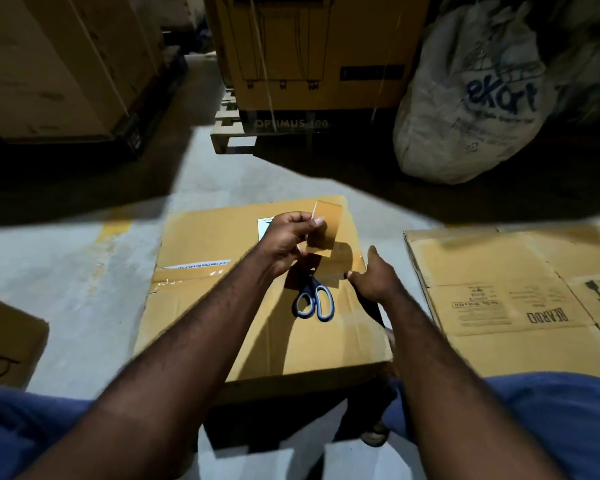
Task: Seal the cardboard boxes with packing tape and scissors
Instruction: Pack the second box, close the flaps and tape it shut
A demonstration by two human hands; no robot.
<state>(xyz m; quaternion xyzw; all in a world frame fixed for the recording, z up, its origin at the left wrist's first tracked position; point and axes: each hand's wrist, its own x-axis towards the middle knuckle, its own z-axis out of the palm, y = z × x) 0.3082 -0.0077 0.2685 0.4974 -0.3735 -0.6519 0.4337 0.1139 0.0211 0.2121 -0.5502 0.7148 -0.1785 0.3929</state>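
Pinching tape strip (324,225) in left grip (284,240), right grip (374,277) unclear, scissors (314,301) on box (201,244), concrete floor (66,271)

Dim warehouse here, light pooling on the grey concrete floor (66,271) while hard shadows cut across the far half. Far left, big brown cartons (49,64) stacked high. Dead ahead, a tall yellow carton (309,64) marked OPTIMUS 100 sits on a wooden pallet (227,133). Far right, a bulging white sack (471,98) with blue lettering. Flattened cardboard (499,289) lies on the right, a carton corner (7,341) near left, a faded yellow floor mark (115,226) between
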